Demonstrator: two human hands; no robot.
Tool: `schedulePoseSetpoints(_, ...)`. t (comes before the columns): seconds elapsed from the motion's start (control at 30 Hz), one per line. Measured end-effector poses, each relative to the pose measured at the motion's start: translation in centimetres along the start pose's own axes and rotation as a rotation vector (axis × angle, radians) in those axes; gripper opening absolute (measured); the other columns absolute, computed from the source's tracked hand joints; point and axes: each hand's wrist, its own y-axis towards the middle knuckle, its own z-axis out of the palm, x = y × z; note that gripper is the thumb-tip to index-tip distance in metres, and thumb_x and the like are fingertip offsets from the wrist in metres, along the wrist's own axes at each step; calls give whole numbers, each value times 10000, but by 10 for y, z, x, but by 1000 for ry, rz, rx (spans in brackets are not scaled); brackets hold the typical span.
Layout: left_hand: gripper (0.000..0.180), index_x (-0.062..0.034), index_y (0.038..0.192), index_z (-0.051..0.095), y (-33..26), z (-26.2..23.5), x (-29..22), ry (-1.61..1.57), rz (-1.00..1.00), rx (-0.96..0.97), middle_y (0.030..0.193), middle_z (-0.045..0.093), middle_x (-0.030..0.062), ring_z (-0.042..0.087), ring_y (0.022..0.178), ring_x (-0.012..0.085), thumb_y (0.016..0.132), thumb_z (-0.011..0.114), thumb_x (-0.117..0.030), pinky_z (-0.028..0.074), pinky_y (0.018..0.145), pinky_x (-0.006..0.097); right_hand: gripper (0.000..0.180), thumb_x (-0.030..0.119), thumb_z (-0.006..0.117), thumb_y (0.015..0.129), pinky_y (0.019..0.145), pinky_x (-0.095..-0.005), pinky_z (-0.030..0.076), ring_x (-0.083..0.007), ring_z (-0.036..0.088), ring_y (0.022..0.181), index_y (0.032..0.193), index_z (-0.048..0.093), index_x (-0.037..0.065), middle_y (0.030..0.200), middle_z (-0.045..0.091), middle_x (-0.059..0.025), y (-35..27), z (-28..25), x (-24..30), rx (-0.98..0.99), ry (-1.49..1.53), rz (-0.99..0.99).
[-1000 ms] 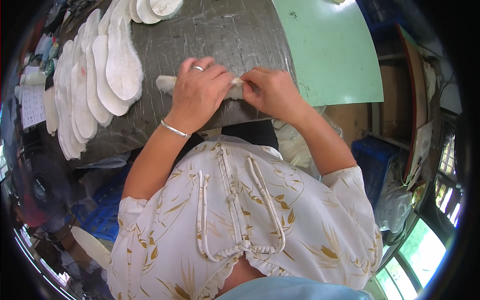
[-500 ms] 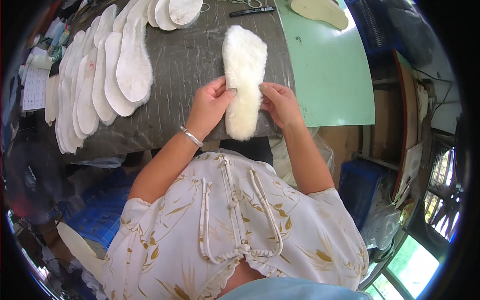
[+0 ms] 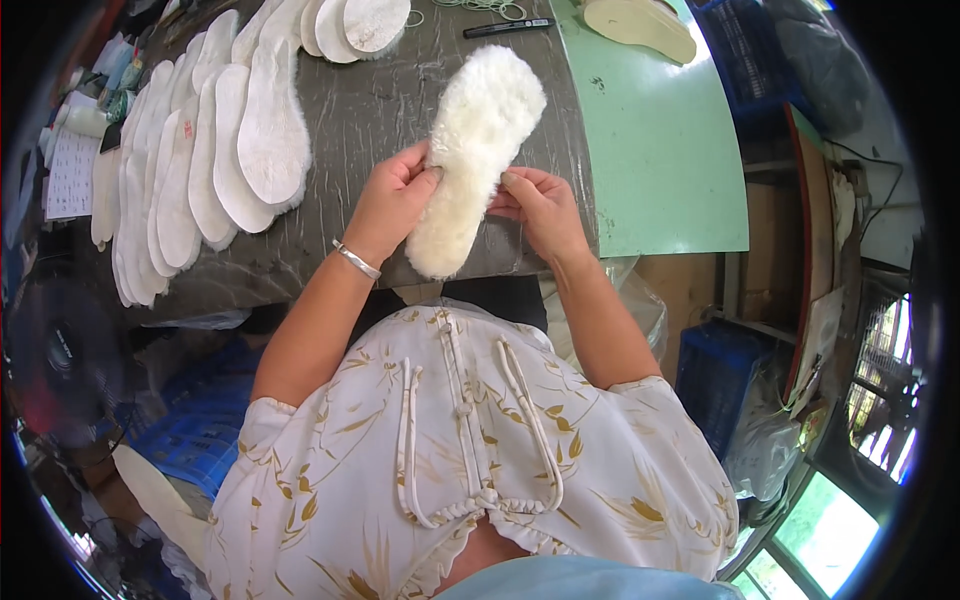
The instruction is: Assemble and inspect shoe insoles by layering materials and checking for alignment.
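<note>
A fluffy cream-white insole [image 3: 478,130] is held up over the dark table, fleece side toward me, its wide end far and tilted to the right. My left hand [image 3: 398,197] grips its left edge near the narrow middle, thumb on the fleece and fingers behind. Across from it, my right hand [image 3: 543,208] pinches the right edge with thumb and fingers. The hidden fingertips lie behind the insole. To the left, several similar white insoles [image 3: 270,135] lie in overlapping rows, smooth side up.
A black marker [image 3: 508,28] lies at the table's far side, near pale green string [image 3: 490,8]. On the right is a green board [image 3: 655,150] with a cream insole [image 3: 640,27] on it. Blue crates [image 3: 720,385] stand below at both sides. A fan [image 3: 70,350] is at lower left.
The insole has swung clockwise, its wide end going right and its narrow end left. Both hands have shifted left with it, still gripping its edges.
</note>
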Motion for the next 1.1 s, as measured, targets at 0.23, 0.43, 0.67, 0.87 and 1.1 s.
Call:
schedulePoseSetpoints(0.23,448,20,1408,439,-1,0,7,-99,6,16,1240,623,72,599,1087,111,971,522,-37,472,951,261,243,144,617,946,838,-301,554,-133,669,824,1043,668,-73,944,705,-100,0,7,8,19,-51,11)
schedulePoseSetpoints(0.43,603,-13,1448,385,-6,5,0,32,39,-2,1176,658,104,640,997,140,903,640,-55,518,859,283,212,145,626,944,738,-287,559,-126,664,769,963,686,-58,890,706,-90,-9,12,3,-108,88,-205)
schedulePoseSetpoints(0.67,656,-1,1398,438,-24,-1,9,1269,313,-91,1421,452,201,467,1287,381,858,694,-271,393,1057,469,301,271,642,921,823,-430,556,-332,691,881,1119,681,47,1036,703,-154,-27,13,29,-73,-1224,-129)
schedulePoseSetpoints(0.87,675,-11,1432,412,-29,5,45,1432,373,135,1505,367,183,300,1418,360,893,614,-363,209,1167,520,555,451,506,965,1151,-520,238,-297,351,1407,1428,461,150,1509,399,-137,14,23,-19,395,-1384,-777)
schedulePoseSetpoints(1.1,737,-16,1460,384,-34,-1,45,1408,468,78,1545,340,148,316,1417,358,872,663,-364,281,1141,494,591,512,386,993,1182,-525,159,-278,243,1468,1481,402,179,1572,318,-78,81,-70,18,-57,-1755,-635)
